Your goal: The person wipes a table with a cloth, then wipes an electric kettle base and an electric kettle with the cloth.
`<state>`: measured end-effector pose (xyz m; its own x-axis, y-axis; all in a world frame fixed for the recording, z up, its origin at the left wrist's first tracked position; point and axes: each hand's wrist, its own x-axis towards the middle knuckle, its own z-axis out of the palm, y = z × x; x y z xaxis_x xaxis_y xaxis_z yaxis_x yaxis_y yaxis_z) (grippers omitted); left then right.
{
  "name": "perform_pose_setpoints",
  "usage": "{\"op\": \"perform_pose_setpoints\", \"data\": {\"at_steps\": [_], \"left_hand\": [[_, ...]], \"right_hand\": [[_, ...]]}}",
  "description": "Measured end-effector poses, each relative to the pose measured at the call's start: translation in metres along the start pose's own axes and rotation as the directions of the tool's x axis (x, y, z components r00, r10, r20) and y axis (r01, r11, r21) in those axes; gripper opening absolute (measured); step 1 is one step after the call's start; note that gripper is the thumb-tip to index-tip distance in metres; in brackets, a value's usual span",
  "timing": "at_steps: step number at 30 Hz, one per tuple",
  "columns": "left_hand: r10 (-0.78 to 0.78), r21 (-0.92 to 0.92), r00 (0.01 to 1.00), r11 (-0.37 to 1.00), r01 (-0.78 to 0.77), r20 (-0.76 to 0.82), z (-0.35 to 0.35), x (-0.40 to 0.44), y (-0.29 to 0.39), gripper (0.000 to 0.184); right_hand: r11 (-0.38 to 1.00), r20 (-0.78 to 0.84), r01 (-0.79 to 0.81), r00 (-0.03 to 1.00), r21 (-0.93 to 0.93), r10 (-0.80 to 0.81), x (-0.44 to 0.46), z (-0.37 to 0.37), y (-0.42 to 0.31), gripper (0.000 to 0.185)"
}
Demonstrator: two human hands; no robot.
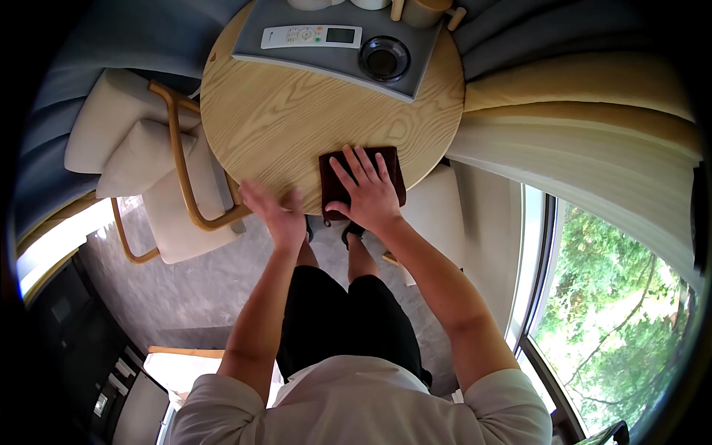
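A dark brown, flat, roughly square item [391, 165], like a pouch or folded cloth, lies at the near edge of the round wooden table [282, 111]. My right hand [367, 194] rests on top of it with the fingers spread. To its left, my left hand [278, 215] is at the table's near edge, slightly blurred, its fingers and thumb apart and nothing in it. A small dark bit hangs from the brown item's lower left corner.
On the table's far side, a grey tray [297, 59] holds a white remote [311, 36], a dark glass dish [384, 58] and cups. A cushioned wooden-armed chair [174, 193] stands left, a pale seat [437, 215] right. Curtains and a window [608, 319] are on the right.
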<state>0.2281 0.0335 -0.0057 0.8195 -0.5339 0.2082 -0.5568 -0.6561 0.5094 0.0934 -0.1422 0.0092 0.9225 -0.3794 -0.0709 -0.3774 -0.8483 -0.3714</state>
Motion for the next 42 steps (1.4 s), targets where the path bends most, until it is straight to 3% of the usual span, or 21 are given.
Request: {"op": "perform_pose_setpoints", "data": {"at_steps": [1,2,5,9,17,27,29,35,42], "left_hand": [[0.251,0.267,0.965,0.928,-0.261,0.074,-0.003,0.006,-0.002,0.088],[0.325,0.191,0.921,0.911,-0.366,0.216,-0.003,0.013,0.002,0.077],[0.414,0.088,0.792,0.861,-0.501,0.449,-0.001,0.043,0.020,0.073],[0.454,0.115,0.719,0.800,-0.589,0.527,0.017,0.058,0.018,0.072],[0.446,0.127,0.725,0.801,-0.585,0.524,0.019,0.055,0.014,0.068],[0.455,0.096,0.715,0.806,-0.584,0.531,0.021,0.057,0.013,0.071],[0.455,0.094,0.716,0.807,-0.583,0.529,0.020,0.058,0.014,0.071],[0.474,0.074,0.711,0.804,-0.590,0.520,0.018,0.055,0.012,0.069],[0.463,0.099,0.718,0.803,-0.588,0.519,0.018,0.057,0.015,0.068]], "right_hand": [[1.000,0.002,-0.002,1.000,-0.006,0.002,0.002,-0.001,0.001,0.095],[1.000,-0.008,-0.011,1.000,-0.017,0.011,0.003,-0.002,0.002,0.095],[0.999,-0.042,-0.042,0.998,-0.028,0.041,0.005,-0.005,0.009,0.095],[0.999,-0.059,-0.046,0.997,-0.015,0.045,0.003,-0.007,0.012,0.093],[0.998,-0.109,-0.036,0.994,-0.051,0.030,0.009,-0.022,0.037,0.091],[0.970,-0.282,-0.199,0.947,-0.137,0.154,0.021,-0.047,0.133,0.091],[0.954,-0.251,-0.232,0.951,-0.189,0.182,0.024,-0.051,0.146,0.091],[0.945,-0.238,-0.273,0.944,-0.178,0.228,0.013,-0.038,0.126,0.092],[0.967,-0.238,-0.234,0.949,-0.105,0.204,0.002,-0.016,0.052,0.089]]}}
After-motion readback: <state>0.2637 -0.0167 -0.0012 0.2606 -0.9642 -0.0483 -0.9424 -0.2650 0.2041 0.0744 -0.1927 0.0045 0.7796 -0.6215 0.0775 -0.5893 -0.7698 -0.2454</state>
